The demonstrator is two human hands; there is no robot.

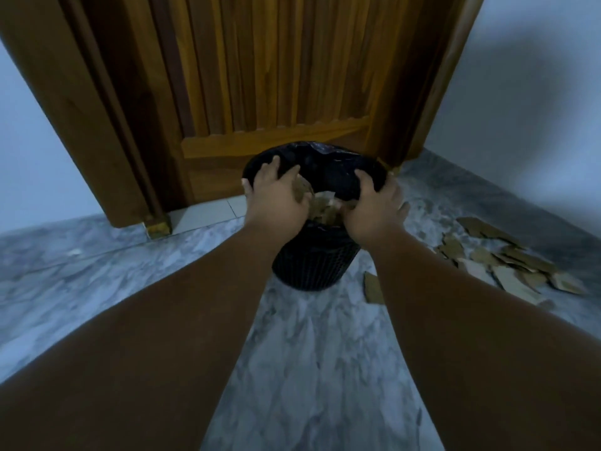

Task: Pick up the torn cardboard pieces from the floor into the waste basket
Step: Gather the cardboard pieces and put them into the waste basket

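A black mesh waste basket (312,265) with a black liner stands on the marble floor in front of the wooden door. Both my hands are over its mouth. My left hand (276,196) lies at the left rim with its fingers spread, a brown piece under its palm. My right hand (374,206) curls down at the right rim. Between them a bunch of torn cardboard pieces (325,208) sits at the opening, pressed by both hands. A loose pile of cardboard pieces (507,262) lies on the floor to the right, and a single piece (372,288) lies beside the basket's base.
The wooden door (260,76) and its frame rise right behind the basket. White walls close in on the left and right, forming a corner at the right. Grey marble floor (309,369) stretches toward me between my forearms.
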